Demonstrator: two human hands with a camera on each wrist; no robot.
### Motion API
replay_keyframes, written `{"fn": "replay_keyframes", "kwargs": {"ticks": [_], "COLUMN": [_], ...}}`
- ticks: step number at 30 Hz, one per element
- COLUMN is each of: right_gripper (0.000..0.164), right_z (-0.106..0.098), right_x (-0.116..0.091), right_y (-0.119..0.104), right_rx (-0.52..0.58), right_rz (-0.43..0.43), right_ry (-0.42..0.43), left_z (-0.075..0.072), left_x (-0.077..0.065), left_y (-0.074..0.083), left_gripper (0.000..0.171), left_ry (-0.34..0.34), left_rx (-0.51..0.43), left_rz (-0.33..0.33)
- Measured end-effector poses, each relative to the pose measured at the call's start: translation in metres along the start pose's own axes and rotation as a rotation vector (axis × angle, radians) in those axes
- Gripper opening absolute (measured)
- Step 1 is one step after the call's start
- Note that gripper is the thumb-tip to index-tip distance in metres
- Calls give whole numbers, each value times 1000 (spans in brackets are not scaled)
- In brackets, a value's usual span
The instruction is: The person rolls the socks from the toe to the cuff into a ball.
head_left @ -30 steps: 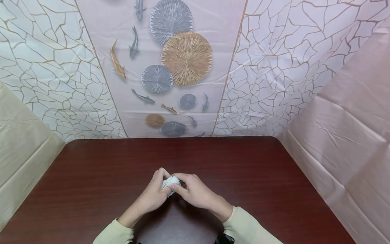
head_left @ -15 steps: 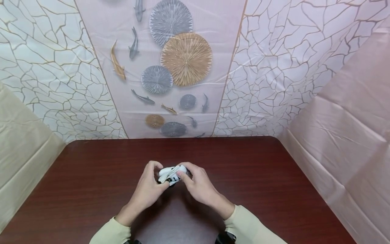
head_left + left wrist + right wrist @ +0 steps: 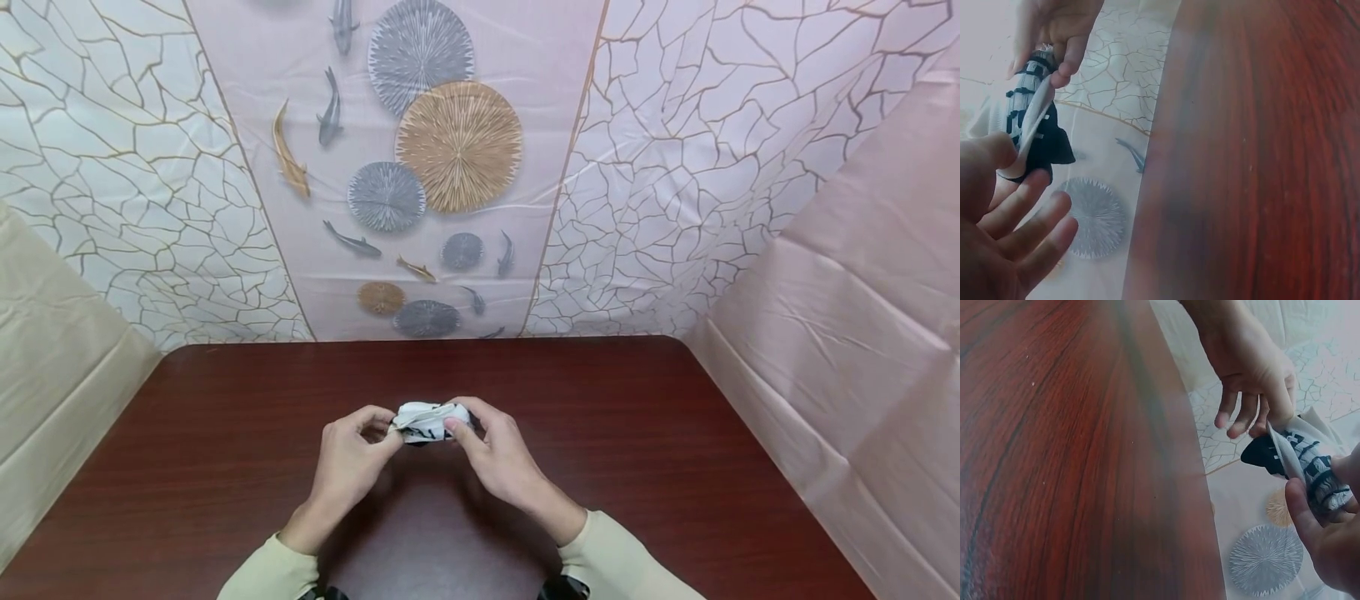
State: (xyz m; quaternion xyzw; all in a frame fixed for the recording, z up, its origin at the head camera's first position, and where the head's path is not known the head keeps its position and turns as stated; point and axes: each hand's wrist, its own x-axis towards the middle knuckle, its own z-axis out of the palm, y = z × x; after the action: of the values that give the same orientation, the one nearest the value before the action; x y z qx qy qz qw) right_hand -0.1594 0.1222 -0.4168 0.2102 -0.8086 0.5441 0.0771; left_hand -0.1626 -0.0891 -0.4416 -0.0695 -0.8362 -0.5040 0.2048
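Observation:
A bundled black-and-white knitted sock [image 3: 425, 422] is held between both hands above the table. My left hand [image 3: 347, 458] pinches its left end between thumb and index finger. In the left wrist view that hand's other fingers spread loosely below the sock [image 3: 1021, 103]. My right hand [image 3: 501, 457] grips the opposite end, thumb on the near side and fingers behind. A pale folded edge runs along the bundle, and a black flap sticks out at the left hand's end in the right wrist view, where the sock [image 3: 1313, 464] shows ragged yarn inside the right fingers.
A dark red wooden table [image 3: 660, 467] lies under the hands. Behind it hangs a patterned cloth [image 3: 465, 275] with discs and fish, and plain beige cloth [image 3: 847, 333] hangs at the right side.
Both hands have moved up and away from the body and farther apart. The sock, mostly covered by the fingers a second ago, now shows stretched out sideways between them.

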Motion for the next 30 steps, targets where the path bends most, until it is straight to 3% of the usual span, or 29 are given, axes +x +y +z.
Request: {"fn": "replay_keyframes", "kwargs": {"ticks": [4,8,15,21,25,30], "right_gripper": [17,19,21,24,28,30], "right_z": [0,0,-8,-17,-21,-24], "right_x": [-1,-2,-1,4,6,7], "right_y": [-3,-2,4,10,12,16], "right_rx": [98,149,222,324,420,536], "right_rz": [34,43,28,7,14,29], "right_ry": [-43,-84,-181,-250,-307,-352], "left_z": [0,-2,-9,-14,-15,-12], "left_x": [0,0,-1,0,0,0], "left_y": [1,3,2,-1,-3,-3], "left_gripper": [17,19,14,13,19,24], "left_ry": [12,-21,-137,-258,-382,-554], "left_rx": [-45,-128,-398,-654,-811,-933], "left_rz": [-40,-79,-153,-220,-208,-178]}}
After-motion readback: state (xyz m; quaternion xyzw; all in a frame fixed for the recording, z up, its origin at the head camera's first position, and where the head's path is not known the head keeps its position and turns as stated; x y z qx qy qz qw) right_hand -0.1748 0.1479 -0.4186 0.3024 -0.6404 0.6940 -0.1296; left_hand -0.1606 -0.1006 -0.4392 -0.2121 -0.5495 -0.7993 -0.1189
